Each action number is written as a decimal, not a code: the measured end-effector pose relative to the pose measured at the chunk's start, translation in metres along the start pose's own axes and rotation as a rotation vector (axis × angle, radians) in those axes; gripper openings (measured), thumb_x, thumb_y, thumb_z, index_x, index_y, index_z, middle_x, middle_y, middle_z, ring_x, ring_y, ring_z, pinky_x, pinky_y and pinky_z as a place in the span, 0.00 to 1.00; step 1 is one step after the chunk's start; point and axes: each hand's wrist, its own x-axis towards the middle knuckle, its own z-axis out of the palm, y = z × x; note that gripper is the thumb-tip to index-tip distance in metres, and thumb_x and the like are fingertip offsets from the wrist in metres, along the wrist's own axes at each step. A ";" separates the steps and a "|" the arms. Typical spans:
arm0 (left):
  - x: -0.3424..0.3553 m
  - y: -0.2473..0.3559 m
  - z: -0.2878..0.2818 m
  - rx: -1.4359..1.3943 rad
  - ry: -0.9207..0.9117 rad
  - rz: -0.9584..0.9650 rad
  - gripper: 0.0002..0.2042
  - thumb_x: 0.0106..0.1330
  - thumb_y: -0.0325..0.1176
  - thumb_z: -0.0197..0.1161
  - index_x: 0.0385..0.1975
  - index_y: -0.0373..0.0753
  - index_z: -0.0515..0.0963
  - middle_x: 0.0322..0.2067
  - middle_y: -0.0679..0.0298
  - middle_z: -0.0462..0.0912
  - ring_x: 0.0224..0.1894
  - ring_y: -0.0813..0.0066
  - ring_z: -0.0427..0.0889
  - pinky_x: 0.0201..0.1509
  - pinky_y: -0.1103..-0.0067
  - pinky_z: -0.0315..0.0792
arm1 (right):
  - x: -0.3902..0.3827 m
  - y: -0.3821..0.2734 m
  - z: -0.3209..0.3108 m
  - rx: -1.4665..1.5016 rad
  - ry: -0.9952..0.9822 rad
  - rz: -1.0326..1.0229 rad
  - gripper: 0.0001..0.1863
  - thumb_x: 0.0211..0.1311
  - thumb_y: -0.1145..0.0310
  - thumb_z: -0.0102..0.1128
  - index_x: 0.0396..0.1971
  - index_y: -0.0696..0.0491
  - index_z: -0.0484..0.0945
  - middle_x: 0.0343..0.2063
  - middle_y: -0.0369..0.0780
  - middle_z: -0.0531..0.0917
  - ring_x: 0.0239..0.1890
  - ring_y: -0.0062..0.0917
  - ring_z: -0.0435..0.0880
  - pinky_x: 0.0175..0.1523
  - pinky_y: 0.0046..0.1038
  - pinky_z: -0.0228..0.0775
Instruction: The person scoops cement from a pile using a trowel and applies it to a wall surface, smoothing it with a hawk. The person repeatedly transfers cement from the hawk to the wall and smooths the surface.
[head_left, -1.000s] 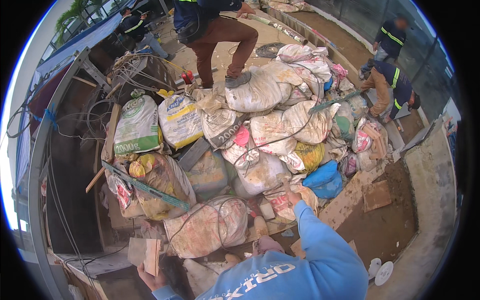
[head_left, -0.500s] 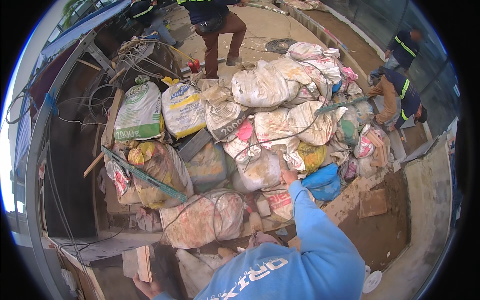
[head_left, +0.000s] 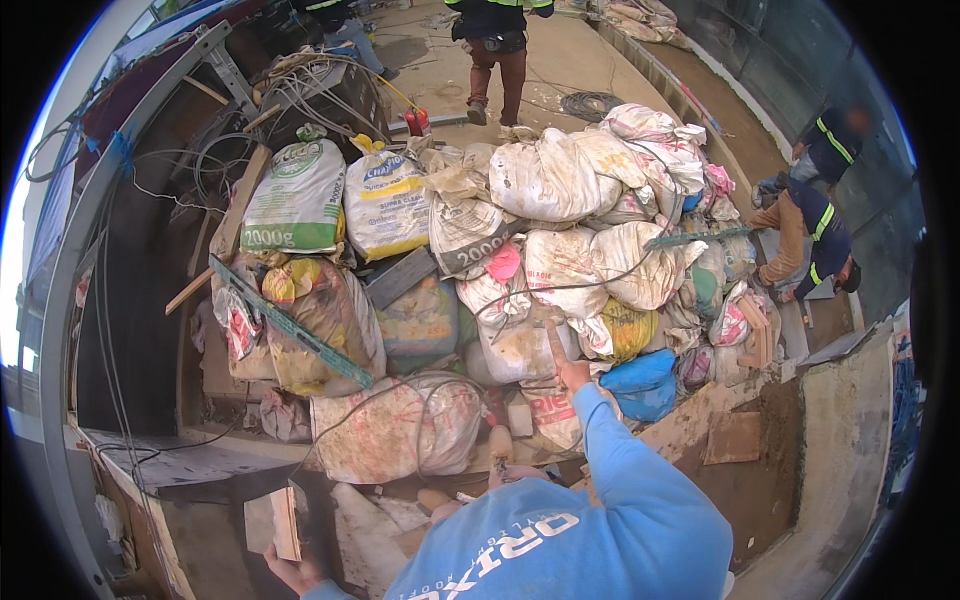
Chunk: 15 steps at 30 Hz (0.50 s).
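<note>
At the lower left, my left hand (head_left: 293, 572) is closed round a flat brick-like piece (head_left: 272, 523) with a pale grey face and a pinkish-brown edge. My right arm, in a blue sleeve, reaches forward to the stacked sacks. In its closed right hand (head_left: 573, 376) is a muddy hammer (head_left: 554, 342), its head pointing away from me over a dirty white sack (head_left: 520, 357). Beside that hand lie a blue sack (head_left: 645, 386) and a yellow one (head_left: 632, 333). Nearer to me is a large stained sack (head_left: 395, 425) with a dark cable across it.
Filled sacks (head_left: 545, 178) are heaped ahead. A green metal bar (head_left: 290, 325) leans at left, near a dark box (head_left: 345, 95) topped with cables. One worker (head_left: 495, 50) stands at the back; two more (head_left: 810, 225) are at right. A concrete ledge (head_left: 845, 440) borders the right side.
My right hand and the hammer have drawn slightly back toward me. The worker at the back has shifted right and farther off. My left hand still holds its piece, and my view has shifted slightly.
</note>
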 end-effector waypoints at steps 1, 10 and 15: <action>-0.007 0.002 0.003 -0.015 0.010 0.010 0.21 0.68 0.34 0.47 0.51 0.21 0.72 0.46 0.43 0.81 0.44 0.52 0.84 0.48 0.66 0.83 | -0.006 0.002 0.005 -0.008 0.002 0.027 0.16 0.65 0.64 0.62 0.24 0.62 0.77 0.20 0.43 0.80 0.14 0.25 0.75 0.16 0.30 0.62; 0.007 0.006 -0.002 -0.001 -0.028 0.016 0.18 0.69 0.35 0.47 0.49 0.26 0.73 0.44 0.50 0.82 0.43 0.58 0.85 0.45 0.66 0.82 | 0.014 -0.222 0.064 0.087 -0.216 -0.297 0.25 0.65 0.49 0.64 0.40 0.61 0.78 0.25 0.39 0.80 0.19 0.18 0.74 0.20 0.23 0.65; -0.010 0.015 -0.004 0.012 -0.113 -0.028 0.20 0.69 0.37 0.46 0.53 0.30 0.71 0.49 0.50 0.81 0.50 0.55 0.82 0.54 0.64 0.78 | -0.097 -0.421 0.132 0.255 -0.426 -0.747 0.53 0.66 0.35 0.52 0.72 0.64 0.44 0.47 0.55 0.83 0.30 0.24 0.85 0.27 0.21 0.78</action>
